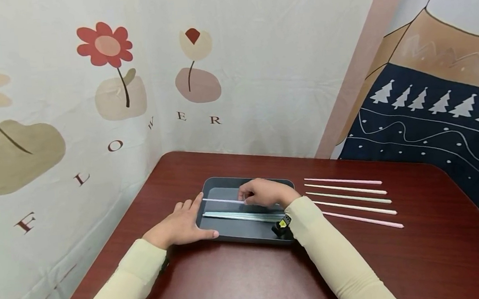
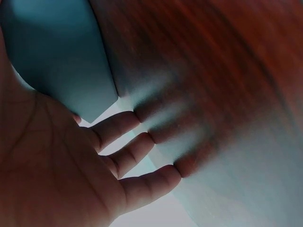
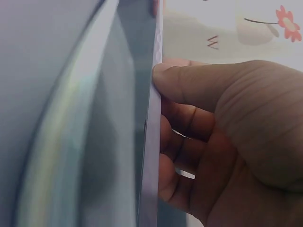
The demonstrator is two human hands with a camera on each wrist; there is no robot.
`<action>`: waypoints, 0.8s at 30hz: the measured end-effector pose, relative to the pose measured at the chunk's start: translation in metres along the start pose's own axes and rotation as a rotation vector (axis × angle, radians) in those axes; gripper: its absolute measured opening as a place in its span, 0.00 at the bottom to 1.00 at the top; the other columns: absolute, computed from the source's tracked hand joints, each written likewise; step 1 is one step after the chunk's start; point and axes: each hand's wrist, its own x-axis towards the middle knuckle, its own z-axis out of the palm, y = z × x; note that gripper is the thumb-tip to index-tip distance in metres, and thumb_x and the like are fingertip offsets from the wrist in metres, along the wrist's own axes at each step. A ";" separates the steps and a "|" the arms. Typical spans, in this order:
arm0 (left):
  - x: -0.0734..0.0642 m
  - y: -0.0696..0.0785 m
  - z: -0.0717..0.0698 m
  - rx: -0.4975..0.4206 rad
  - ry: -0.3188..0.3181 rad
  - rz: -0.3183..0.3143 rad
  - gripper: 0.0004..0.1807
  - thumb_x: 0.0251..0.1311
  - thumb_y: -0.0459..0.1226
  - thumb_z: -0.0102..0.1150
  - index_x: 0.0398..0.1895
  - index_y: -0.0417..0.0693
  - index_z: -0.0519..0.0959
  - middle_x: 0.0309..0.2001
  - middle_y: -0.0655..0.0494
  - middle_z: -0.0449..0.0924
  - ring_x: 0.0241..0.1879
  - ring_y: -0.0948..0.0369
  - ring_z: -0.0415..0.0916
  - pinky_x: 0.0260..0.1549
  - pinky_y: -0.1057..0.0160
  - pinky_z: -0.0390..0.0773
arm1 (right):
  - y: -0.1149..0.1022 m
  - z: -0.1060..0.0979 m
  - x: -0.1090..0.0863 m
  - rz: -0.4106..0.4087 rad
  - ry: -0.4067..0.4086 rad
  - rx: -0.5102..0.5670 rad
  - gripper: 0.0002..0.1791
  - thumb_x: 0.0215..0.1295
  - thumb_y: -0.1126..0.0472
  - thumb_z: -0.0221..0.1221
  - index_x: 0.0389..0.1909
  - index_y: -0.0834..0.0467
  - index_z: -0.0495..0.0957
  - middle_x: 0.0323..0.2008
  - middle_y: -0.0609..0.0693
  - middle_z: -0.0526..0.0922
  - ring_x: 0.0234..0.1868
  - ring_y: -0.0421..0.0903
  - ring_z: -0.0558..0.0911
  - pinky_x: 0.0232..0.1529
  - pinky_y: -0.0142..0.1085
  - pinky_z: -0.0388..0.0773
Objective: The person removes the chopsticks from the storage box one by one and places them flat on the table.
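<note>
A dark grey rectangular tray point(image 1: 239, 230) lies on the table. My right hand point(image 1: 264, 192) reaches over it and pinches a thin pale purple chopstick point(image 1: 222, 200) between thumb and fingers. In the right wrist view this chopstick point(image 3: 150, 156) runs lengthwise past the thumb tip. My left hand point(image 1: 182, 226) rests at the tray's left side, fingers stretched along the rim and thumb along the front edge. Its fingertips are close to the chopstick's left end. Several pale blue-green chopsticks point(image 1: 228, 215) lie side by side in the tray, partly hidden by the right wrist.
Right of the tray, several pink, cream and pale green chopsticks point(image 1: 349, 197) lie in spaced rows on the dark red wooden table point(image 1: 250, 280). A curtain with printed flowers point(image 1: 259, 73) hangs behind the table, beside a dark blue one with printed trees point(image 1: 433, 139).
</note>
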 end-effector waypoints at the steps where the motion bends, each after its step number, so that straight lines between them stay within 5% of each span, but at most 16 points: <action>1: 0.000 0.000 0.000 0.000 0.004 0.004 0.73 0.40 0.76 0.62 0.79 0.39 0.45 0.62 0.40 0.65 0.58 0.44 0.60 0.49 0.46 0.73 | -0.001 -0.003 -0.001 -0.006 0.010 -0.004 0.07 0.72 0.65 0.57 0.44 0.53 0.82 0.27 0.45 0.76 0.28 0.40 0.71 0.33 0.35 0.71; 9: 0.002 -0.002 0.001 0.007 0.010 0.013 0.73 0.38 0.77 0.61 0.79 0.42 0.44 0.61 0.40 0.65 0.59 0.44 0.60 0.51 0.46 0.72 | -0.013 -0.023 -0.012 -0.035 0.051 -0.021 0.07 0.71 0.66 0.57 0.46 0.57 0.82 0.25 0.44 0.73 0.27 0.38 0.70 0.35 0.35 0.70; 24: 0.002 -0.001 0.000 0.018 -0.005 0.009 0.74 0.39 0.77 0.59 0.78 0.37 0.44 0.66 0.34 0.62 0.63 0.38 0.58 0.54 0.42 0.70 | -0.005 -0.046 -0.056 0.005 0.110 -0.070 0.09 0.71 0.65 0.58 0.40 0.45 0.80 0.36 0.42 0.81 0.34 0.41 0.75 0.36 0.37 0.74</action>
